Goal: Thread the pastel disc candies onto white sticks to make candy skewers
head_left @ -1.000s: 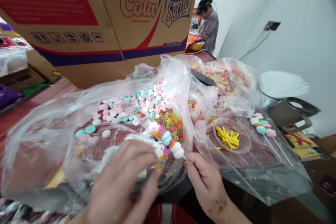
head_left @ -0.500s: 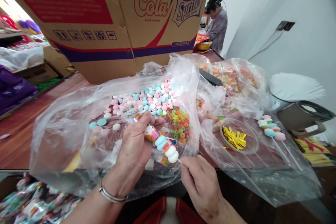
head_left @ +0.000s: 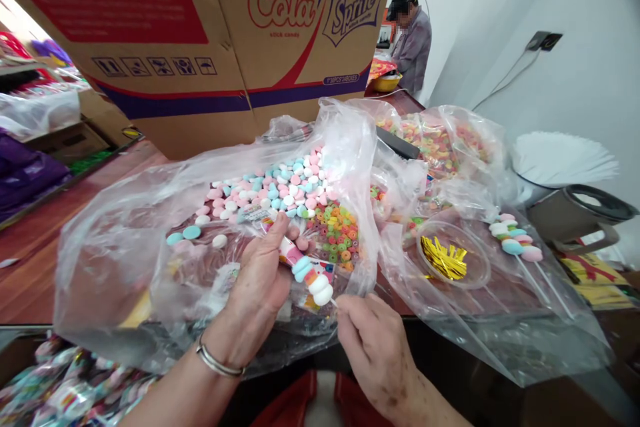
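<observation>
The left hand (head_left: 263,263), with a metal bangle (head_left: 217,357) at its wrist, is closed on a printed wrapper (head_left: 289,252) at the upper end of a candy stick (head_left: 313,279), just below the centre of the frame; how far the wrapper covers the candy cannot be told. The right hand (head_left: 375,347), lower and apart from the left, pinches the bare stick end just below two white pieces. Above the hands, pink, blue and white candies (head_left: 280,187) lie on clear plastic (head_left: 115,213), with coloured candy rings (head_left: 337,233) just to their right. At centre right a clear round tub (head_left: 484,273) holds gold ties (head_left: 444,259), and two threaded candy sticks (head_left: 515,239) lie beyond it. Wrapped candies (head_left: 83,387) fill the lower left corner. A big carton (head_left: 185,130) dominates the upper left and centre, printed "Cola" in red and "Sprite" in blue, "stick candy" under the former; a small strip at its lower right seems to read "1*30PCS*24BOXES". Handling symbols run along its left side, below a red panel whose pale lines are illegible.
</observation>
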`<state>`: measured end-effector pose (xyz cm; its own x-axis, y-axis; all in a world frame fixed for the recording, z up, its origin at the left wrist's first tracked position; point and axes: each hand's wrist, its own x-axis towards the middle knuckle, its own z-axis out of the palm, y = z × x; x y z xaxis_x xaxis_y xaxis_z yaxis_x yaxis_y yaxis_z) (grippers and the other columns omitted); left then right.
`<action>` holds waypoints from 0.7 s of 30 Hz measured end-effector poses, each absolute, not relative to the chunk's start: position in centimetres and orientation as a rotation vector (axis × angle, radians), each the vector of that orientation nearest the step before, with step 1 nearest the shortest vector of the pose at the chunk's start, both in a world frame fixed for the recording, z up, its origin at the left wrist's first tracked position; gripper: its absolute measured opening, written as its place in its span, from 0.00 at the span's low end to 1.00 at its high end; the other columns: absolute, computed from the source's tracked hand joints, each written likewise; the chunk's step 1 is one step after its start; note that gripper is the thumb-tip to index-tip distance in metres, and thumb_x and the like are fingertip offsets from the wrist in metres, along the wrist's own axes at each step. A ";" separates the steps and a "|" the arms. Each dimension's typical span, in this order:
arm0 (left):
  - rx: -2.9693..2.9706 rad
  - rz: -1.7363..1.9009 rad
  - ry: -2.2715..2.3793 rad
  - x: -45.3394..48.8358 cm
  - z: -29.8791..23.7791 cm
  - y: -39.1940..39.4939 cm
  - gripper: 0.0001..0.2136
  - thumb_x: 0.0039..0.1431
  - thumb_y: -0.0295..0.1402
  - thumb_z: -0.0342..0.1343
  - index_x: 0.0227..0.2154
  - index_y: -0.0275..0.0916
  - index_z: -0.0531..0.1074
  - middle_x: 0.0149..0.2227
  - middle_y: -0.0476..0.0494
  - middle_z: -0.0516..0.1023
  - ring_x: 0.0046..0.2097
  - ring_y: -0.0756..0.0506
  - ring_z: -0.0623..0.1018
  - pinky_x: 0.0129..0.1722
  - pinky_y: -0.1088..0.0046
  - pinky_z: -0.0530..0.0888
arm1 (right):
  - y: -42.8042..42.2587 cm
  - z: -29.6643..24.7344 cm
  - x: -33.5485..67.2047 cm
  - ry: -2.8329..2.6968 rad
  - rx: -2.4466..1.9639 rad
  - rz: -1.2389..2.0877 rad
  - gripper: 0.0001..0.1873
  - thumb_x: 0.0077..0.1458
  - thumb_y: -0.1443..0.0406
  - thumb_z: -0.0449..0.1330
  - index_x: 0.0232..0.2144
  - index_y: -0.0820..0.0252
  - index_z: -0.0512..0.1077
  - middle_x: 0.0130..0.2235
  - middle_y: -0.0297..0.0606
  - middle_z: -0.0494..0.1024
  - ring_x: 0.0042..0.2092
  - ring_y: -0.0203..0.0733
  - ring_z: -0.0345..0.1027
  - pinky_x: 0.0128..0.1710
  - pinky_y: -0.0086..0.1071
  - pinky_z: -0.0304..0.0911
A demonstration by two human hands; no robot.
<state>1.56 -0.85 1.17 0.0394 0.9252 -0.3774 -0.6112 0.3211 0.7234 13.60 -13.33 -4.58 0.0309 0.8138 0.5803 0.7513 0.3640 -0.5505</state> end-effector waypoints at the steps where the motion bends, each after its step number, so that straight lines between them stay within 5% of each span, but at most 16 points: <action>1: 0.426 1.212 0.919 1.6 1.1 -0.9 0.08 0.64 0.28 0.59 0.28 0.34 0.72 0.22 0.52 0.71 0.20 0.53 0.71 0.24 0.77 0.76 | -13.4 -4.6 13.7 -1.692 -1.418 0.157 0.12 0.63 0.72 0.50 0.30 0.60 0.70 0.23 0.31 0.68 0.25 0.35 0.62 0.28 0.32 0.52; 7: 0.409 1.158 0.898 1.8 1.1 -1.1 0.09 0.66 0.29 0.57 0.28 0.34 0.71 0.21 0.54 0.68 0.20 0.53 0.70 0.27 0.75 0.78 | -13.6 -4.1 13.8 -1.258 -1.435 1.115 0.15 0.66 0.59 0.50 0.28 0.58 0.66 0.22 0.26 0.56 0.24 0.32 0.50 0.24 0.28 0.48; 10: 0.390 1.096 0.925 1.5 1.2 -0.7 0.12 0.68 0.30 0.55 0.27 0.35 0.70 0.21 0.52 0.69 0.20 0.51 0.71 0.26 0.73 0.78 | -13.5 -3.8 14.0 -1.051 -1.392 1.308 0.15 0.64 0.57 0.51 0.28 0.58 0.66 0.22 0.25 0.54 0.25 0.32 0.47 0.23 0.27 0.46; 15: 0.419 1.025 0.972 1.4 1.2 -0.4 0.11 0.68 0.30 0.55 0.27 0.35 0.71 0.20 0.51 0.70 0.20 0.50 0.74 0.25 0.73 0.77 | -13.3 -4.1 14.3 -1.310 -1.498 0.953 0.15 0.66 0.60 0.50 0.27 0.59 0.67 0.21 0.26 0.60 0.24 0.32 0.52 0.24 0.27 0.50; 21: 0.407 1.123 1.040 2.2 1.3 -1.4 0.12 0.67 0.29 0.56 0.26 0.35 0.71 0.20 0.51 0.72 0.21 0.48 0.76 0.23 0.74 0.76 | -13.0 -5.4 12.9 -1.662 -1.537 -0.207 0.11 0.62 0.74 0.51 0.32 0.59 0.71 0.20 0.30 0.69 0.22 0.36 0.62 0.28 0.33 0.54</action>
